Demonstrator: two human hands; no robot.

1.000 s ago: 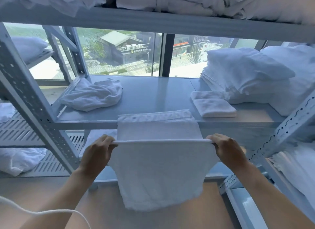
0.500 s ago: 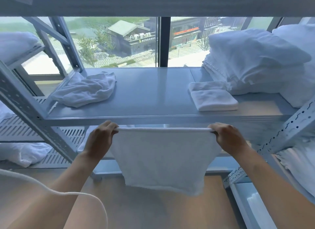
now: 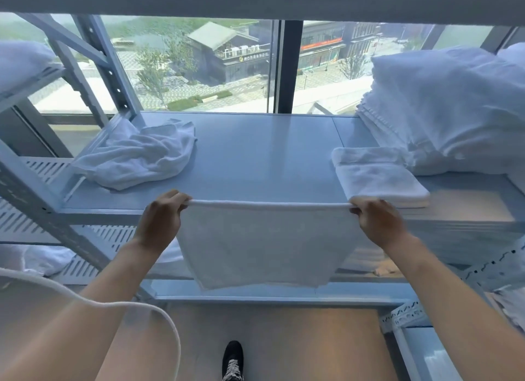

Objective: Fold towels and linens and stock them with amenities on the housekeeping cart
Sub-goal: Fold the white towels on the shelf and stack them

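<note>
Left hand (image 3: 163,218) and right hand (image 3: 379,223) pinching top corners of white towel (image 3: 264,244), fingers curled over fold. Hanging taut before front edge of metal shelf (image 3: 255,153). Keep corners level, lower flat between crumpled towel (image 3: 136,156) and folded towel stack (image 3: 377,176).

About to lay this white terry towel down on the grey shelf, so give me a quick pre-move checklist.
1. Left hand grips the corner of the white terry towel: ok.
2. Right hand grips the other corner: ok.
3. Top fold taut and level: ok.
4. Bare space on the grey metal shelf between the crumpled white towel and the folded white towel stack: ok.
5. Lower edges aligned: cannot tell.
</note>
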